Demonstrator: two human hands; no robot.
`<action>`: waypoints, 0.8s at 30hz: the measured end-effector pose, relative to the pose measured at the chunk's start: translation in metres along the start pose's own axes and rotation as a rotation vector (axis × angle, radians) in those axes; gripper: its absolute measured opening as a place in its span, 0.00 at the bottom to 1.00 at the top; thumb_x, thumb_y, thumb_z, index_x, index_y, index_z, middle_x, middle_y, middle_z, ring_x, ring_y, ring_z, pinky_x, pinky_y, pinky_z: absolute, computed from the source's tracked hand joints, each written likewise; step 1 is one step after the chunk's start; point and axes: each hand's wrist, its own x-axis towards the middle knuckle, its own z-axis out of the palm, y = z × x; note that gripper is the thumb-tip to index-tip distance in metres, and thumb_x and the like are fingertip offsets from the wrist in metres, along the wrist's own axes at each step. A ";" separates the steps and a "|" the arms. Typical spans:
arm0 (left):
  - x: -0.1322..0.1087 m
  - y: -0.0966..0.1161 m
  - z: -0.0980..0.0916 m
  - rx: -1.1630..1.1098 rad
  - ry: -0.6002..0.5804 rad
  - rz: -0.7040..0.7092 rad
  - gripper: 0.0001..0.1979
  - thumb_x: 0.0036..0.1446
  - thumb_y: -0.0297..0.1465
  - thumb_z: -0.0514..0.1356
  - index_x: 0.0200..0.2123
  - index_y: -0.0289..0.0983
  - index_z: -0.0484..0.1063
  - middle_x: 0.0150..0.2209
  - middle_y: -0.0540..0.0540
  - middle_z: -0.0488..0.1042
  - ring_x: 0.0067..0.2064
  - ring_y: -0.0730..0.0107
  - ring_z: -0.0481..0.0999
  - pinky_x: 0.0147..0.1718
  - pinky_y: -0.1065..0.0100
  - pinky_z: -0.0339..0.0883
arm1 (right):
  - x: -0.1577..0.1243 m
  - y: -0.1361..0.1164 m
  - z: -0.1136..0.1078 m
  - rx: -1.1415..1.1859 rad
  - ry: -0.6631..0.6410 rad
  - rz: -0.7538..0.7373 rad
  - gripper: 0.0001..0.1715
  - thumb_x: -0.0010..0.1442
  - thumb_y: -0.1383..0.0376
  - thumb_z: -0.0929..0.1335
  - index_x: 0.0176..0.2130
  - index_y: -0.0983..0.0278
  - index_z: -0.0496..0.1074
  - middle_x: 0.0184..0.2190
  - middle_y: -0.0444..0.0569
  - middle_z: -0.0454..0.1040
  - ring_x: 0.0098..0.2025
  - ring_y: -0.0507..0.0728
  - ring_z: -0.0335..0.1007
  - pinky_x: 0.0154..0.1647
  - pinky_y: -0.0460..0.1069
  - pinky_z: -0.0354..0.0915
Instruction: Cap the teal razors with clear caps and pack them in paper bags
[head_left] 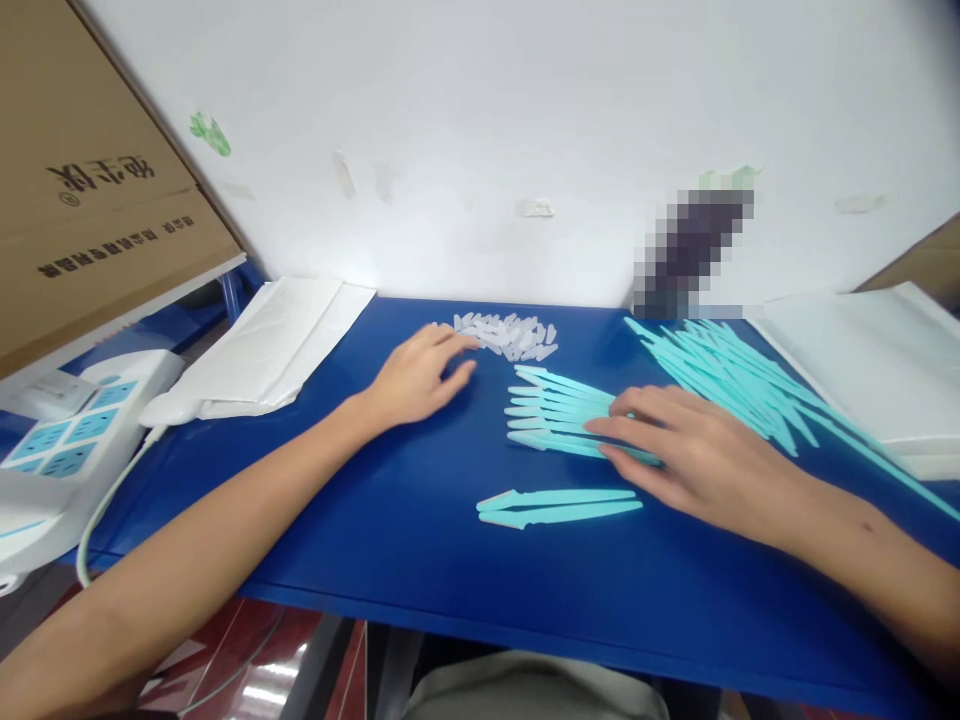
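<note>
My left hand [420, 377] reaches to the left edge of a heap of small translucent blade caps [510, 335]. Its fingers are apart and a fingertip overlaps the nearest caps; I see nothing gripped. Several turquoise eyebrow razors [559, 410] lie side by side in a row, their capped-looking pale ends pointing left. Over the handle ends of this row is my right hand [675, 445], fingers stretched out and touching the razors. Closer to me, two eyebrow razors [562, 507] lie together with their blade edges showing. A larger loose pile of eyebrow razors [727, 380] sits beyond my right hand.
A blue table [420, 560] meets a white wall [450, 120]. White plastic bags [262, 335] lie at the left, beside a white power strip [97, 430] with a cable. A cardboard box [97, 190] stands at far left. More white packaging [862, 360] lies at the right.
</note>
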 end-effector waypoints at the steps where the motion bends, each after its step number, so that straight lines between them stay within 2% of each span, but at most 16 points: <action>1: 0.001 -0.012 -0.001 0.057 0.000 -0.055 0.24 0.72 0.39 0.50 0.62 0.33 0.72 0.54 0.35 0.76 0.55 0.49 0.73 0.56 0.51 0.66 | 0.000 -0.001 -0.001 0.026 -0.012 -0.001 0.15 0.73 0.65 0.63 0.48 0.63 0.78 0.35 0.51 0.77 0.33 0.56 0.71 0.39 0.53 0.58; 3: 0.002 -0.029 -0.002 0.099 -0.042 -0.127 0.26 0.72 0.39 0.48 0.66 0.33 0.68 0.64 0.34 0.70 0.62 0.45 0.68 0.61 0.47 0.63 | 0.000 -0.006 -0.003 0.105 -0.063 -0.008 0.14 0.72 0.65 0.63 0.44 0.62 0.79 0.27 0.45 0.75 0.26 0.53 0.65 0.41 0.54 0.57; 5: 0.002 -0.035 -0.003 0.109 -0.102 -0.168 0.27 0.73 0.39 0.47 0.67 0.35 0.66 0.68 0.37 0.68 0.66 0.45 0.66 0.64 0.45 0.61 | 0.000 -0.011 -0.006 0.160 -0.114 -0.019 0.14 0.72 0.65 0.64 0.43 0.61 0.79 0.22 0.42 0.74 0.22 0.52 0.61 0.41 0.54 0.58; 8: 0.001 -0.030 -0.004 0.143 -0.147 -0.199 0.28 0.73 0.38 0.47 0.70 0.34 0.62 0.66 0.36 0.69 0.65 0.45 0.68 0.63 0.46 0.63 | 0.001 -0.016 -0.006 0.165 -0.141 -0.035 0.13 0.70 0.65 0.65 0.43 0.61 0.80 0.21 0.43 0.75 0.23 0.54 0.65 0.39 0.53 0.60; 12: 0.000 -0.022 -0.005 0.170 -0.148 -0.218 0.29 0.71 0.33 0.48 0.72 0.29 0.58 0.63 0.32 0.72 0.62 0.46 0.72 0.61 0.50 0.68 | 0.001 -0.016 -0.003 0.193 -0.168 -0.035 0.13 0.70 0.66 0.65 0.44 0.61 0.81 0.27 0.46 0.78 0.26 0.54 0.70 0.34 0.50 0.63; 17: 0.001 -0.025 -0.016 0.228 -0.217 -0.208 0.27 0.64 0.21 0.48 0.62 0.33 0.73 0.55 0.36 0.79 0.57 0.48 0.79 0.56 0.55 0.72 | 0.000 -0.015 0.001 0.229 -0.212 -0.030 0.14 0.72 0.66 0.64 0.41 0.62 0.80 0.35 0.49 0.77 0.31 0.53 0.74 0.33 0.49 0.65; 21: 0.002 -0.027 -0.034 0.222 -0.289 -0.264 0.24 0.61 0.19 0.51 0.54 0.33 0.80 0.48 0.38 0.83 0.51 0.51 0.83 0.51 0.59 0.74 | -0.002 -0.014 0.002 0.191 -0.210 -0.087 0.16 0.73 0.65 0.62 0.42 0.61 0.79 0.39 0.49 0.77 0.36 0.55 0.76 0.39 0.51 0.67; 24: 0.000 -0.027 -0.047 0.096 -0.363 -0.208 0.20 0.59 0.20 0.55 0.49 0.34 0.82 0.43 0.41 0.85 0.45 0.58 0.85 0.46 0.65 0.75 | -0.002 -0.013 0.003 0.107 -0.160 -0.104 0.16 0.73 0.67 0.62 0.42 0.63 0.79 0.39 0.50 0.78 0.39 0.57 0.76 0.43 0.54 0.66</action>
